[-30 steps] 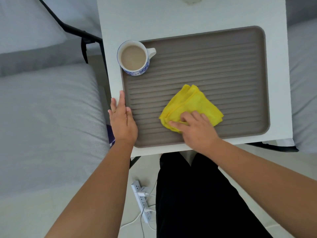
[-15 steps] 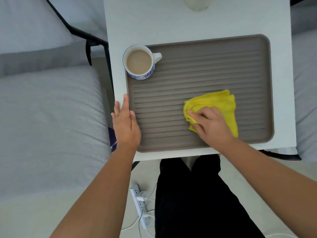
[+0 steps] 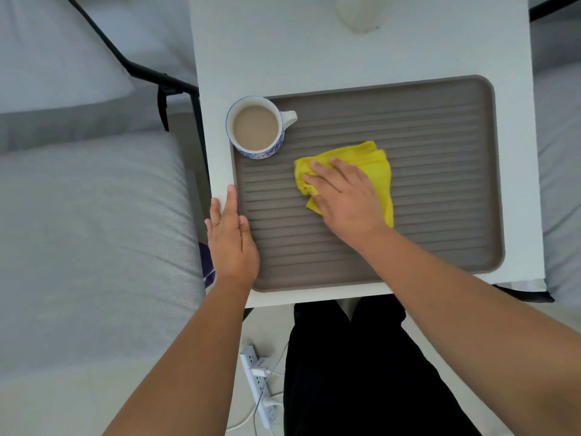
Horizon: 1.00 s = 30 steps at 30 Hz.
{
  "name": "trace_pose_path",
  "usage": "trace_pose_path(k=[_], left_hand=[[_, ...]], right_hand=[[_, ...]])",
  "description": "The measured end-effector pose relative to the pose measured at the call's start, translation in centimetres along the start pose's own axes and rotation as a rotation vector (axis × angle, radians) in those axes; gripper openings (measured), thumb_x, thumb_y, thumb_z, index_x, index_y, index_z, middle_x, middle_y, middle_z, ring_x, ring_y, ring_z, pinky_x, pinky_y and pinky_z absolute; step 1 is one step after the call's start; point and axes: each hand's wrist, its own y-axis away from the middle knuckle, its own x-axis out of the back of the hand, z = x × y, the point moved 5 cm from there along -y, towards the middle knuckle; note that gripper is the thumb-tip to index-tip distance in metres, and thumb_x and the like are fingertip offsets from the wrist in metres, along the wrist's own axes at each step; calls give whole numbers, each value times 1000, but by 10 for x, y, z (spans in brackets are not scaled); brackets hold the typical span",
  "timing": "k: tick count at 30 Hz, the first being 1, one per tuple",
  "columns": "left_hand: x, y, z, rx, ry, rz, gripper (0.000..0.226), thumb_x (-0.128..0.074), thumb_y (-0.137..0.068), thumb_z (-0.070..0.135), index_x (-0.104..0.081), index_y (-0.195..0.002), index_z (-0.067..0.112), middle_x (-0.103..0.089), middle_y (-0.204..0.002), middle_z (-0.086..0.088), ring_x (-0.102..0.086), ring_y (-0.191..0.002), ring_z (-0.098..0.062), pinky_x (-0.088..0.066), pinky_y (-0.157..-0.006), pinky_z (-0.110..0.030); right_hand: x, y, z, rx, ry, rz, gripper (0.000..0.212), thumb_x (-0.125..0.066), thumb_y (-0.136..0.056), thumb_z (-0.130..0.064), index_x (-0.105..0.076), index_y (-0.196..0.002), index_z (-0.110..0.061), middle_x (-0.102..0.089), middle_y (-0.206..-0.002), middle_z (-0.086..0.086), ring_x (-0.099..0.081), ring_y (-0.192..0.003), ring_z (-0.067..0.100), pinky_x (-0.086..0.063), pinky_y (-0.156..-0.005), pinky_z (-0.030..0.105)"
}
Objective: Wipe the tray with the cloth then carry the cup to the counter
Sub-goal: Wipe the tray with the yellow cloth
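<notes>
1. Two grey beds: the bed on the left (image 3: 94, 234) takes up most of that side, with a pillow (image 3: 56, 55) at its head, and a second bed (image 3: 562, 171) shows as a strip along the right edge.
2. Between them stands the white table (image 3: 345, 51), with a black metal frame (image 3: 151, 77) running off its left side.
3. On the table lies the tray (image 3: 440, 171), brownish-grey, ribbed, with rounded corners, filling most of the near part of the tabletop.
4. The person stands at the near edge in black trousers (image 3: 371, 372), both bare forearms reaching forward.
5. The right hand (image 3: 342, 199) lies flat on the cloth (image 3: 377, 165), fingers spread and pressing it down on the tray; I can't tell whether the thumb is tucked round its edge.
6. The left hand (image 3: 231, 237) rests on the tray's near-left rim, fingers straight and together, pointing away, grasping nothing.
7. The yellow cloth is bunched, left of the tray's middle, near the cup but apart from it.
8. The cup (image 3: 256, 127), white with a blue pattern, sits upright on the tray's far-left corner, full of a milky brown drink, its handle pointing right.
9. A pale rounded object (image 3: 361, 14) stands at the table's far edge, cut off by the frame.
10. On the floor by the legs lies a white power strip (image 3: 257, 376) with a plug and cables.
</notes>
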Motion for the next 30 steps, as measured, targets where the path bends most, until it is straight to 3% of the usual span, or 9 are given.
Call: trace_pose_path(k=[5,8,10,13,16,24,30], left_hand=[[1,1,5,8,-2,9,51,-30,-103,12,-23,-150,28,-35,-150,-4,-7,-148,-14,-4,-121,-38],[2,2,5,13,-6,15,50,-30,-103,13,-24,-150,28,-34,-151,-9,-7,-147,-14,-6,-121,-41],[2,2,7,15,-3,20,50,-31,-103,11,-25,-150,26,-38,-149,-13,-9,-148,-18,-7,-121,-42],[2,1,7,-11,-6,28,50,-32,-102,9,-27,-150,22,-42,-146,-15,-12,-148,-21,-9,-120,-44],[0,0,3,-12,-22,22,50,-31,-102,11,-25,-150,25,-37,-150,-11,-11,-148,-18,-9,-121,-44],[1,1,6,4,-9,20,50,-30,-103,12,-25,-150,26,-37,-146,0,-9,-148,-16,-6,-121,-40],[2,1,8,36,-23,8,49,-30,-103,14,-24,-150,29,-29,-154,-9,-9,-148,-18,-8,-121,-43]], right_hand=[[21,39,73,-219,8,59,31,-52,-92,-22,-64,-120,-15,-60,-132,6,-55,-118,39,-45,-96,52],[21,36,65,-352,-54,104,33,-51,-91,-22,-67,-116,-9,-60,-130,10,-54,-119,39,-38,-105,44],[15,18,37,-289,-110,120,33,-50,-88,-19,-69,-112,-6,-62,-127,13,-55,-117,38,-36,-105,40],[-6,-15,-18,-76,-168,48,34,-50,-85,-19,-69,-111,-6,-64,-124,12,-58,-115,38,-44,-99,45],[-21,-34,-44,7,-168,-17,33,-54,-84,-19,-67,-113,-9,-63,-127,6,-57,-118,34,-47,-96,47],[8,4,42,-20,-85,98,28,-56,-87,-15,-67,-113,-10,-64,-125,6,-60,-113,34,-49,-93,47],[19,19,66,-145,-50,144,29,-56,-88,-14,-68,-113,-6,-63,-125,11,-57,-116,37,-45,-99,46]])
